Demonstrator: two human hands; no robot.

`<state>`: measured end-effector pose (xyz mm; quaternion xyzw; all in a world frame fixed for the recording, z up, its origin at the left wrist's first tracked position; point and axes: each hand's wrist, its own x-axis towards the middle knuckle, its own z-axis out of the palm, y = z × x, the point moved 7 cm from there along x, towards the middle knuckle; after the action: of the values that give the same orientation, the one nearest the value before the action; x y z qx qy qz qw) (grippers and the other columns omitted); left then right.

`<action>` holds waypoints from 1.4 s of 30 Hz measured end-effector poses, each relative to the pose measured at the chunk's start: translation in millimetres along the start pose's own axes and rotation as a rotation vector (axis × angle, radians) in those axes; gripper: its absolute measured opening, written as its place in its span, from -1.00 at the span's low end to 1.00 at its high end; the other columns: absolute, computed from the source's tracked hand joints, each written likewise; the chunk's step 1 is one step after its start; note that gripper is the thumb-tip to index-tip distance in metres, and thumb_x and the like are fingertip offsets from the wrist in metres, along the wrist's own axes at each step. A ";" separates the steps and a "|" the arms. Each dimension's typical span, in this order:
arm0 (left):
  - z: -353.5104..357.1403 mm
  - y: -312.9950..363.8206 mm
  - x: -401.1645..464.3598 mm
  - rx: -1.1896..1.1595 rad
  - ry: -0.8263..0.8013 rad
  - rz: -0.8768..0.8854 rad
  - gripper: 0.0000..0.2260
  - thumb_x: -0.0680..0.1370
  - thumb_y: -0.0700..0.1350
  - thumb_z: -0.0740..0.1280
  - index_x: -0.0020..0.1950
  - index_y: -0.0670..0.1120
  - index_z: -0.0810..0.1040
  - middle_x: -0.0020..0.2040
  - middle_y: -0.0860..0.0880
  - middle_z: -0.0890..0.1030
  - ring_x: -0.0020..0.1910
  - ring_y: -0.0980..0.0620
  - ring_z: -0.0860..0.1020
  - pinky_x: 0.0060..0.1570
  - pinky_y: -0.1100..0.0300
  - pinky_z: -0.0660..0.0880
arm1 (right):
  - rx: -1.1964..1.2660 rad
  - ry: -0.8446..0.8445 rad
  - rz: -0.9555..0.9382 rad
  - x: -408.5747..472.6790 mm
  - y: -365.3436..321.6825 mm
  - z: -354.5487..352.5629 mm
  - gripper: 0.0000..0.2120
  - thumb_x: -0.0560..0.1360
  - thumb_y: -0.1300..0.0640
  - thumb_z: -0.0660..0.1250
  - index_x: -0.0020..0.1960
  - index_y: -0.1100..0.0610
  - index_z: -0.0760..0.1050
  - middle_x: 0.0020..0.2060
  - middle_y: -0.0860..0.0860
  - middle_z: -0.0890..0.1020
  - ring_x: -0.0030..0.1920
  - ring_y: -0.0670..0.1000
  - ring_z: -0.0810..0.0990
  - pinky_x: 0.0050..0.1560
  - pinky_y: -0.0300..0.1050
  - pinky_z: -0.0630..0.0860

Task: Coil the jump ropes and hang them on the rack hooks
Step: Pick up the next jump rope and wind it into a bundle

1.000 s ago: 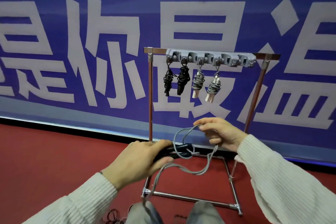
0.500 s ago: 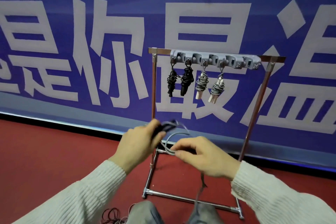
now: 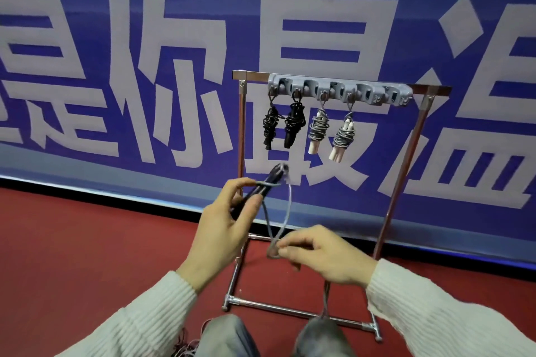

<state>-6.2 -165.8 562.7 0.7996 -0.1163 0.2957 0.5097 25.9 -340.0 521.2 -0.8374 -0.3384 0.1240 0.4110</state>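
Observation:
My left hand [image 3: 223,226] grips the dark handles [image 3: 262,187] of a grey jump rope, which point up and to the right. A grey cord loop [image 3: 285,211] runs down from the handles to my right hand [image 3: 322,255], which pinches the cord. The loose end of the cord [image 3: 326,301] hangs below my right hand toward my knees. Behind my hands stands a metal rack [image 3: 406,159] with a grey hook strip [image 3: 339,91]. Two black coiled ropes [image 3: 282,127] and two grey coiled ropes [image 3: 330,132] with white handles hang from its left hooks.
A blue banner with large white characters [image 3: 174,66] covers the wall behind the rack. The floor [image 3: 87,240] is red. More thin cord [image 3: 185,346] lies on the floor by my left knee. The rack's base bar [image 3: 290,310] sits just past my knees.
My left hand has risen with the handles tipping upward. My right hand swung from above the cord down and toward me, drawing the loop longer.

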 end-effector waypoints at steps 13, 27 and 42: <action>27.8 30.5 -40.7 0.214 -0.478 0.423 -0.71 0.65 0.15 0.28 0.32 0.09 0.56 0.01 0.13 0.68 -0.08 0.15 0.64 -0.11 0.20 0.56 | -0.246 0.062 -0.062 25.6 -27.3 -48.4 -0.80 0.67 0.06 0.27 0.01 0.07 0.66 -0.29 -0.29 0.61 -0.26 -0.24 0.53 -0.16 -0.31 0.38; 42.8 4.8 -47.6 0.589 -0.686 0.427 -0.74 0.64 0.26 0.17 0.29 0.25 0.44 -0.07 0.07 0.64 -0.13 0.03 0.60 -0.16 0.10 0.52 | -0.343 -0.061 -0.092 8.6 -42.3 -26.8 -0.88 0.56 -0.03 0.41 -0.07 0.01 0.61 -0.29 -0.16 0.64 -0.28 -0.18 0.54 -0.18 -0.25 0.42; 27.5 -31.1 -33.6 -0.119 -0.130 -0.280 -0.74 0.62 0.08 0.34 -0.07 -0.11 0.48 -0.38 -0.12 0.57 -0.46 0.07 0.40 -0.38 0.17 0.33 | -0.639 0.010 0.121 -17.3 -21.4 37.0 -0.76 0.67 -0.09 0.10 0.22 -0.02 0.42 0.01 0.14 0.66 0.03 0.28 0.62 -0.07 0.09 0.45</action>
<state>-8.1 -179.9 511.3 0.7938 -0.0538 0.1617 0.5838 -14.8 -320.0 513.1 -0.9432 -0.3079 0.0315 0.1208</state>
